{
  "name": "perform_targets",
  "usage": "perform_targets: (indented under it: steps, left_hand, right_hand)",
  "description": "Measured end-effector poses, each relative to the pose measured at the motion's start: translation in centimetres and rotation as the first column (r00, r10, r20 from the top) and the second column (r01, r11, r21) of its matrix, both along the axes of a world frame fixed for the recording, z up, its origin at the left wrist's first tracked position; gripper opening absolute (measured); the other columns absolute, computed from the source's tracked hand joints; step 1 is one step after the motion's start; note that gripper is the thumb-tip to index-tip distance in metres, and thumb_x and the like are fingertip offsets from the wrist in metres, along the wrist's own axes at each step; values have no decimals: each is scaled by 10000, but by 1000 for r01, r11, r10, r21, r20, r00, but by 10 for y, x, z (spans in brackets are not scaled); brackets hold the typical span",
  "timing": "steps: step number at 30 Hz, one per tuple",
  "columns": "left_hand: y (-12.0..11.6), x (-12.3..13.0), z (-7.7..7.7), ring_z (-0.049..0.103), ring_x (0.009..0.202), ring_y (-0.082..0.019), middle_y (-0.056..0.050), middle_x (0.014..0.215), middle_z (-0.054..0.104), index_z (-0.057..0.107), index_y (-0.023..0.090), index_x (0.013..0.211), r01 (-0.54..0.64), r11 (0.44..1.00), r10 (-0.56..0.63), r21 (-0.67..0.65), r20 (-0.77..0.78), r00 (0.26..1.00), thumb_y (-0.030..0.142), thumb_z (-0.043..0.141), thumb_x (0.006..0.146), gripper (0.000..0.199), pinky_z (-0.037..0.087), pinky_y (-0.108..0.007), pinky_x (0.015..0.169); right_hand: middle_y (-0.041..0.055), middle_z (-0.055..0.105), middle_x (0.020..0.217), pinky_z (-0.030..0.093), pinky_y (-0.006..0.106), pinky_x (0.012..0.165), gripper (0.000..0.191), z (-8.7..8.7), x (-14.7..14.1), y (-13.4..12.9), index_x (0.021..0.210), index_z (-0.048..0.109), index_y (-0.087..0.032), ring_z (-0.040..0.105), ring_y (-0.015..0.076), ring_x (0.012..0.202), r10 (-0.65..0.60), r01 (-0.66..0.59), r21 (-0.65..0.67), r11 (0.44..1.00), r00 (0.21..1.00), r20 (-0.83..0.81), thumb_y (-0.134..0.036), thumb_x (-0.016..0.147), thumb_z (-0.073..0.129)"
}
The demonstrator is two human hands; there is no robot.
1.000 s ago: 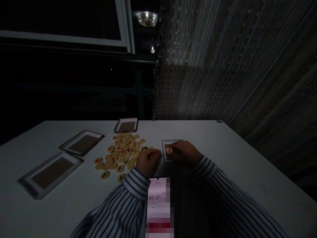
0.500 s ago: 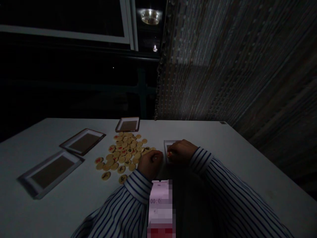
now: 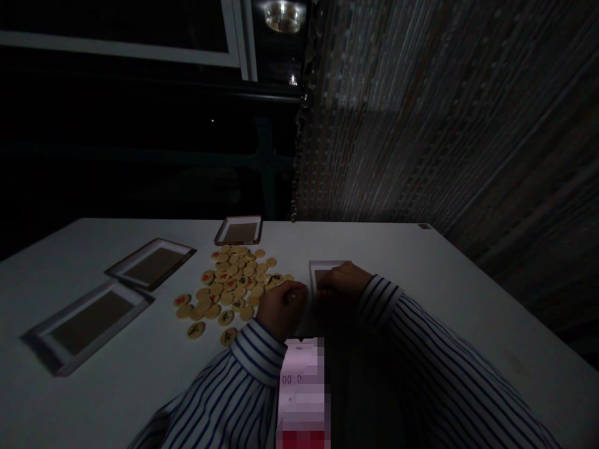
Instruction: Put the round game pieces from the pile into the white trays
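A loose heap of round wooden Chinese chess pieces [image 3: 234, 277], some with red or black characters, lies on the white table [image 3: 449, 312]. At the heap's right edge is my left hand [image 3: 282, 310], fingers curled in a loose fist; anything inside it is hidden. My right hand [image 3: 345, 288] is over a shallow box [image 3: 321, 265] with a pale rim, its fingers closed and pointing down into it. The hand covers much of this box, and I cannot see what the fingertips hold.
Two shallow boxes, one brown-rimmed [image 3: 152, 263] and one pale-rimmed [image 3: 87, 321], lie left of the heap. A small brown-rimmed box [image 3: 239, 230] is behind it. A lit phone [image 3: 302, 374] lies between my forearms. A bead curtain [image 3: 374, 125] hangs beyond the table.
A red-marked chess piece showed at my right fingertips before; now it is out of sight, with the fingers still at the box. My left hand has barely moved. The view has shifted slightly.
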State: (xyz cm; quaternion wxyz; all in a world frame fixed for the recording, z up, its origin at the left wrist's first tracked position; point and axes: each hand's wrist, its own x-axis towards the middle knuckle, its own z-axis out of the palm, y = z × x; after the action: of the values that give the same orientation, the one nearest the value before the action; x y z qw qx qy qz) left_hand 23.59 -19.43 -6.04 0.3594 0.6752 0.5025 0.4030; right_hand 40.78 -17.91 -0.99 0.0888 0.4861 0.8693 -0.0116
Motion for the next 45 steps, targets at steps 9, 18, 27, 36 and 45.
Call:
perform_targets:
  steps: [9, 18, 27, 36, 45]
  left_hand:
    - [0, 0, 0, 601, 688, -149, -31, 718, 670, 648, 163, 743, 14, 999, -11, 40, -78, 997, 271, 492, 714, 192, 465, -264, 642]
    - [0, 0, 2, 598, 651, -138, -26, 689, 668, 652, 159, 756, 10, 999, -7, 34, -99, 995, 276, 497, 716, 198, 461, -237, 596]
    - [0, 0, 1, 597, 662, -139, -30, 688, 665, 652, 157, 746, 10, 1000, -8, 26, -91, 996, 281, 493, 722, 202, 458, -236, 602]
    - [1, 0, 1, 602, 674, -146, -35, 701, 669, 650, 157, 750, 12, 1000, -10, 20, -87, 996, 277, 494, 716, 200, 466, -250, 619]
    - [0, 1, 1, 608, 694, -148, -36, 725, 674, 648, 158, 753, 12, 1000, -10, 27, -69, 998, 273, 500, 713, 192, 472, -255, 636]
  right_hand:
    - [42, 666, 881, 355, 273, 656, 262, 8, -3, -2, 829, 644, -239, 601, 177, 801, 15, -8, -84, 996, 997, 78, -348, 798, 408]
    - [46, 663, 869, 346, 273, 666, 296, 8, -2, -1, 833, 642, -240, 593, 171, 802, 7, 2, -100, 995, 995, 97, -394, 817, 390]
    - [20, 664, 911, 344, 267, 669, 241, 5, 0, 0, 841, 645, -270, 585, 173, 846, 32, -24, -102, 994, 996, 82, -355, 802, 423]
    - [8, 667, 871, 344, 268, 641, 247, -2, 4, 3, 791, 641, -268, 593, 167, 802, 75, -70, -105, 992, 996, 52, -372, 797, 417]
    - [5, 662, 919, 342, 274, 654, 228, 2, 2, 3, 851, 637, -293, 583, 176, 842, 90, -81, -130, 988, 993, 70, -367, 794, 430]
